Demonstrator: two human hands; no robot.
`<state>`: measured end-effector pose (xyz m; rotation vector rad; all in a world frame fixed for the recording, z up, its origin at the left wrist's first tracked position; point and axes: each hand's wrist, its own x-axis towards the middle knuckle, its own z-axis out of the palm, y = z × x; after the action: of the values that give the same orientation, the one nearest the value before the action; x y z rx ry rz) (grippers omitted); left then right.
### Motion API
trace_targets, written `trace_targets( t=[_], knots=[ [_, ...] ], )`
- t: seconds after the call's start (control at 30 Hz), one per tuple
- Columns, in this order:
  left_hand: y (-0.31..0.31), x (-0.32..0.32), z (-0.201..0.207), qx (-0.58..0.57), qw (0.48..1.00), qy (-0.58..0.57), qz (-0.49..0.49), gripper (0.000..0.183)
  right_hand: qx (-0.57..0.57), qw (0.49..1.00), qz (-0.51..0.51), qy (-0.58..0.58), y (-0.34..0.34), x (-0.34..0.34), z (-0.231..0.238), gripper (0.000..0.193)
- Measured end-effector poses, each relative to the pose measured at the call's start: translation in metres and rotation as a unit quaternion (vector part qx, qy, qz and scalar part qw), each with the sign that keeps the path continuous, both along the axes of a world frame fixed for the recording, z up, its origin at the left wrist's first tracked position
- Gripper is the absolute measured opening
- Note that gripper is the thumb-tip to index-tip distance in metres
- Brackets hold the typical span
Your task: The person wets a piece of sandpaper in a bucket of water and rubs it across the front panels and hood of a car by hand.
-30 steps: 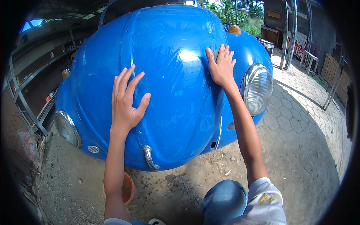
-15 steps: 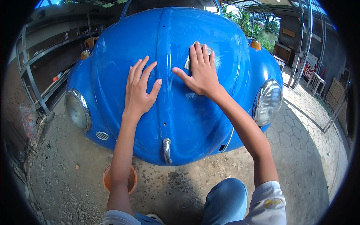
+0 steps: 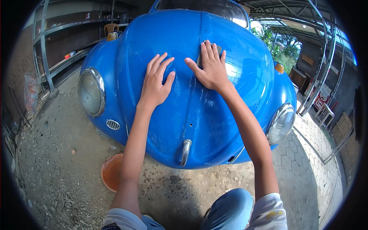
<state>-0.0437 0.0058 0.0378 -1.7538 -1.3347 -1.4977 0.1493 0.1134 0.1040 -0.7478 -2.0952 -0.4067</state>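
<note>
The blue hood (image 3: 168,122) of a rounded car fills the middle, with pale smears on its paint. My right hand (image 3: 211,69) lies flat on it beside the centre ridge, pressing down a grey-brown sheet that looks like sandpaper (image 3: 219,50). Most of that sheet is hidden under the fingers. Left of the ridge, my left hand (image 3: 156,82) is open on or just over the hood, fingers spread and nothing in them. Below both hands, a chrome handle (image 3: 186,152) sits low on the hood.
Headlights (image 3: 91,92) flank the hood. An orange-brown basin (image 3: 112,174) stands on the dirt floor by my left forearm. Metal shelving (image 3: 46,57) lines the left wall. At right are hexagonal pavers (image 3: 295,161), metal posts and a white stool (image 3: 325,114).
My right hand has slid the sheet leftward across the hood to the centre ridge. My left hand sits slightly farther from the ridge. The view has shifted and tilted, showing more of the basin.
</note>
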Motion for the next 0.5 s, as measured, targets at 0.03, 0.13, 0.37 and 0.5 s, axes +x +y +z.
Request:
trace_targets(
  t=[0.03,0.13,0.37,0.5],
  knots=[
    [-0.003,-0.006,-0.001,0.004,1.0,-0.006,0.008,0.044,0.029,0.999,-0.018,-0.033,-0.015,-0.003,-0.017,0.112],
    [-0.004,-0.005,-0.001,0.004,1.0,-0.001,0.006,0.044,0.068,0.992,-0.068,-0.077,-0.019,-0.002,-0.007,0.108],
    [0.01,0.0,-0.008,-0.005,1.0,0.005,0.012,0.044,-0.026,0.995,-0.095,-0.021,0.06,-0.031,0.074,0.113],
    [-0.006,-0.021,-0.008,-0.03,0.999,0.015,0.033,0.046,0.07,0.995,-0.045,-0.046,0.01,-0.032,0.009,0.11]
  ],
)
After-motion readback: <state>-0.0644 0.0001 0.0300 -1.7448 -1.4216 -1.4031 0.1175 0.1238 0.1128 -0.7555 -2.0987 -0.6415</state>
